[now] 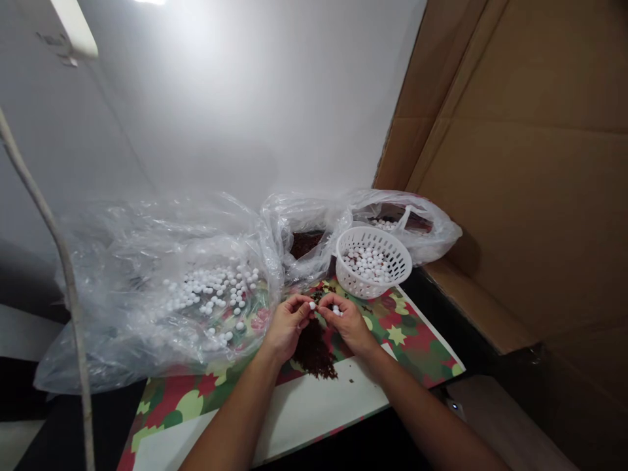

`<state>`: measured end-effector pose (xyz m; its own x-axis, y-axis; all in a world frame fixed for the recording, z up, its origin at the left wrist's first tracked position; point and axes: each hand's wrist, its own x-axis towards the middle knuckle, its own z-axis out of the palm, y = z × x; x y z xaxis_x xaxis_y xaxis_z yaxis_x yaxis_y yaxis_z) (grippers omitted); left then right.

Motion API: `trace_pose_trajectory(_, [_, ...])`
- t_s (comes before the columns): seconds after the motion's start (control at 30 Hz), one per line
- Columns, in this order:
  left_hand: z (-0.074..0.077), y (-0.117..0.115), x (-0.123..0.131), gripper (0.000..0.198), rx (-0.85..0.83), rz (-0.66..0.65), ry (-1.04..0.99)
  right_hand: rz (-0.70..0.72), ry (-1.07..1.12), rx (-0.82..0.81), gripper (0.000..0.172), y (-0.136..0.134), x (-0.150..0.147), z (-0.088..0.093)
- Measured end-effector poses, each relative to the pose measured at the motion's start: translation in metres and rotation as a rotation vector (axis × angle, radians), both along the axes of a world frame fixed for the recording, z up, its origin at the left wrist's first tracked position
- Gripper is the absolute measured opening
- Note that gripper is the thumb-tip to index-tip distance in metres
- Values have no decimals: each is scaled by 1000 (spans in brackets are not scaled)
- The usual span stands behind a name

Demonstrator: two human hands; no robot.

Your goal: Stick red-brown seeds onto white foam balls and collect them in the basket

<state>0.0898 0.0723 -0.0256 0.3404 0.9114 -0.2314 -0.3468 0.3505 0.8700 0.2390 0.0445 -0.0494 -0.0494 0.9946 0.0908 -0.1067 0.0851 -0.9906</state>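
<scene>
Between thumb and fingers, my left hand pinches a small white ball. The fingers of my right hand are pinched together right beside the ball, on something too small to make out. A few more white balls show at the right hand's fingers; whether they are held or lie on the table is unclear. Below and between the hands lies a heap of dark reddish-brown shreds. Just beyond the right hand stands a white slotted plastic basket with many white balls in it.
A large clear plastic bag with loose white balls spreads on the left. Another bag behind holds brown shreds, and a third bag is behind the basket. Cardboard walls the right; a cable hangs at left.
</scene>
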Motion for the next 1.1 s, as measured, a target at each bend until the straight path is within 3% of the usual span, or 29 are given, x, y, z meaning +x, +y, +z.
trace_pose_trajectory(0.2, [-1,-3,3,29,24,18,22,-46,-90,53,30,-2,-2,2])
trace_pose_trajectory(0.43, [-4,-8,9,30,7,69,-24,-171,-257,226,22,-3,-2,0])
trace_pose_trajectory(0.57, [-6,-10,11,29,30,91,-19,-215,-309,223,23,-6,-4,4])
trace_pose_trajectory(0.83, [-6,-10,7,26,51,28,80,-179,-272,158,25,-9,-2,2])
trace_pose_trajectory(0.93, [-3,-9,7,28,15,-9,50,-68,-237,210,36,-7,0,3])
trace_pose_trajectory(1.0, [1,-9,6,29,4,-31,7,-4,-254,234,32,-6,1,4])
trace_pose_trajectory(1.1, [6,-8,3,27,-2,-26,-65,-40,-137,154,28,-4,2,3])
